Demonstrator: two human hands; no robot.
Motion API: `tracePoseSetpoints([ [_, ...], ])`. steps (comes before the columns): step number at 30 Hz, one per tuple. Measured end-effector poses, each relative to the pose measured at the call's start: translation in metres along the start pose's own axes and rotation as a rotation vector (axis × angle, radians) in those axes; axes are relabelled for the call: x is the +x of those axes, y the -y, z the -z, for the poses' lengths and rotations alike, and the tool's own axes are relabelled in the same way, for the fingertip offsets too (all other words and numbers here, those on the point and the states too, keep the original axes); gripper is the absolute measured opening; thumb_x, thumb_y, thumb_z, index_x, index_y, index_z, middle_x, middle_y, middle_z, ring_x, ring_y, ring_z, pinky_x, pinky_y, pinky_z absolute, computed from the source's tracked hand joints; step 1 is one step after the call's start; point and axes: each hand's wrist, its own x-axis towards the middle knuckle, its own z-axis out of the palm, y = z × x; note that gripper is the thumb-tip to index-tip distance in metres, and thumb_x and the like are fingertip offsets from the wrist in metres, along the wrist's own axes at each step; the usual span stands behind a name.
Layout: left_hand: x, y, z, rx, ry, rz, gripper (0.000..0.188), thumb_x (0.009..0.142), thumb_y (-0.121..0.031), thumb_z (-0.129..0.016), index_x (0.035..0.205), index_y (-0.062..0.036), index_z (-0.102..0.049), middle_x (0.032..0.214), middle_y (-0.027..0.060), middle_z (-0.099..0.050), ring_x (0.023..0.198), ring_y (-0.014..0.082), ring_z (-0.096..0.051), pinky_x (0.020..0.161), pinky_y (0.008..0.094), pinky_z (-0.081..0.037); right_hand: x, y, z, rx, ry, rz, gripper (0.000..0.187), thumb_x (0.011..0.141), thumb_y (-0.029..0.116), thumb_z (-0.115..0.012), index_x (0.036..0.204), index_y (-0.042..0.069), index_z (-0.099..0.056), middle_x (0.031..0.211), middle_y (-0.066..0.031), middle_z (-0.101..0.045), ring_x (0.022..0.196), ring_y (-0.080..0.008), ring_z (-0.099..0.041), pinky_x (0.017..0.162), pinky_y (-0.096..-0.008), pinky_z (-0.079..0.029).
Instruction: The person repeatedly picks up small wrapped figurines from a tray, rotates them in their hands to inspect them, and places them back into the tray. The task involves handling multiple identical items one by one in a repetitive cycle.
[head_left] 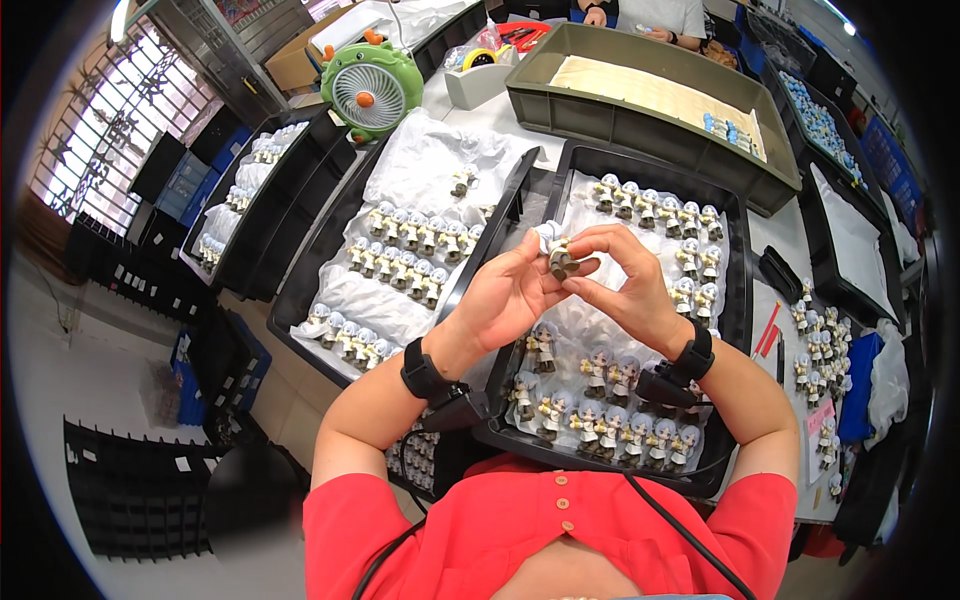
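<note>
Between my two hands is a small figurine (562,256) with a pale head and dark base, tilted on its side. My left hand (508,295) supports it with the fingers at its head and underside. My right hand (628,278) pinches it from the other side with thumb and forefinger. Below my hands lies a black tray (738,300) lined with white sheeting, where rows of similar figurines (600,432) stand or lie. A second black tray (300,280) to the left holds more rows of figurines (400,270) on white sheeting.
A green fan (370,90) stands at the back left, beside a tape dispenser (478,84). A large olive bin (640,130) sits beyond the trays. More figurines (822,350) and red pens (767,328) lie at the right. Another person's hand (658,35) shows at the far edge.
</note>
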Motion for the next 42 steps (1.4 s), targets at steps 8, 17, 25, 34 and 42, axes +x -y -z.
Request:
tracePoseSetpoints([
  [8, 0.000, 0.001, 0.001, 0.013, 0.011, 0.016, 0.050, 0.101, -0.038, -0.030, 0.122, 0.0049, -0.044, 0.123, 0.0204, -0.053, 0.119, 0.0273, -0.052, 0.100, 0.0386, -0.042, -0.002, -0.002, -0.001, 0.026, 0.012, -0.044, 0.029, 0.069, 0.011, -0.077, 0.093, 0.004, -0.061, 0.097, -0.0078, -0.063, 0.092, -0.0242, -0.058, 0.082, -0.0336, -0.046],
  [17, -0.001, 0.007, -0.001, 0.127, 0.015, -0.128, 0.036, 0.101, -0.029, -0.037, 0.124, -0.0031, -0.045, 0.124, 0.0137, -0.053, 0.120, 0.0345, -0.050, 0.098, 0.0411, -0.043, 0.000, -0.001, 0.001, 0.012, 0.005, 0.002, 0.028, 0.071, 0.010, -0.076, 0.094, 0.006, -0.061, 0.096, -0.0072, -0.064, 0.093, -0.0244, -0.058, 0.084, -0.0345, -0.044],
  [25, -0.003, 0.005, -0.007, 0.249, -0.021, -0.233, 0.039, 0.096, -0.027, -0.050, 0.127, -0.0046, -0.040, 0.130, 0.0127, -0.049, 0.117, 0.0292, -0.053, 0.097, 0.0393, -0.044, -0.001, 0.000, 0.001, 0.048, 0.029, -0.046, 0.026, 0.072, 0.005, -0.074, 0.096, 0.006, -0.062, 0.103, -0.0079, -0.065, 0.088, -0.0212, -0.060, 0.083, -0.0338, -0.046],
  [34, -0.007, 0.003, -0.013, 0.850, -0.117, -0.499, 0.042, 0.089, -0.012, -0.064, 0.125, -0.0063, -0.042, 0.120, 0.0110, -0.052, 0.109, 0.0167, -0.056, 0.086, 0.0298, -0.048, -0.005, -0.004, 0.000, 0.258, 0.062, -0.146, 0.043, 0.080, 0.016, -0.072, 0.118, 0.006, -0.054, 0.105, -0.0086, -0.064, 0.090, -0.0164, -0.060, 0.085, -0.0327, -0.045],
  [42, -0.008, 0.002, -0.014, 1.351, -0.098, -0.658, 0.045, 0.081, 0.003, -0.066, 0.124, -0.0031, -0.053, 0.108, 0.0041, -0.055, 0.084, 0.0072, -0.058, 0.070, 0.0207, -0.048, -0.006, -0.003, -0.002, 0.503, 0.109, -0.247, 0.045, 0.086, 0.009, -0.065, 0.126, 0.004, -0.045, 0.108, -0.0060, -0.058, 0.097, -0.0125, -0.057, 0.083, -0.0277, -0.046],
])
